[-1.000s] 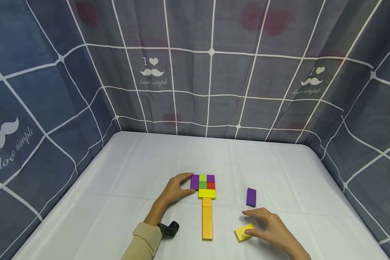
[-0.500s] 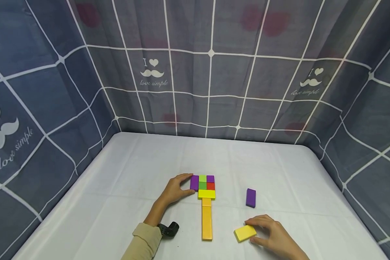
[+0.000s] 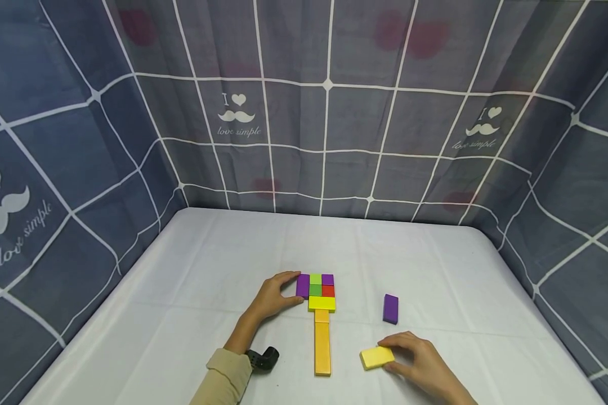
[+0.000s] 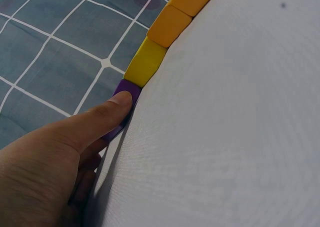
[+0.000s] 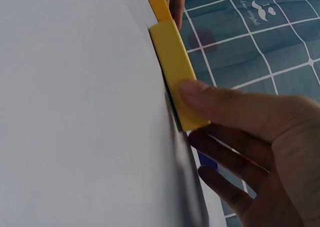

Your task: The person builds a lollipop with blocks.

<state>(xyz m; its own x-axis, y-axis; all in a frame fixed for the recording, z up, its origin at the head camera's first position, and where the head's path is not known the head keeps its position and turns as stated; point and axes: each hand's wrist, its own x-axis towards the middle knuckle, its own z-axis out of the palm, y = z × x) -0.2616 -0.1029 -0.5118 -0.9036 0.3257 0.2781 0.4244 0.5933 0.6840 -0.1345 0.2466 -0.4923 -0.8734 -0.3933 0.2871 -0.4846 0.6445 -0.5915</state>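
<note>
My left hand [image 3: 272, 294] holds the purple block [image 3: 302, 286] at the left side of the assembled blocks, its thumb and fingertips at the block's two ends. Beside that block sit a light green block [image 3: 316, 279], a green one [image 3: 315, 290], a red one [image 3: 328, 291] and a small purple one. A yellow bar [image 3: 321, 304] lies below them, followed by an orange strip [image 3: 322, 349]. To the right, my right hand [image 3: 419, 363] pinches a yellow block [image 5: 175, 72] between thumb and fingers, just over or on the table; its far end is free.
A loose purple block [image 3: 390, 309] lies on the white tabletop [image 3: 223, 242] beyond my right hand. A black strap device [image 3: 264, 358] sits at my left wrist. Grey checked curtains [image 3: 299, 112] enclose the table at the back and sides.
My right hand, at first spread over the yellow block, has closed its thumb and fingers on it and shifted it slightly left and away from me. The left hand has stayed in place.
</note>
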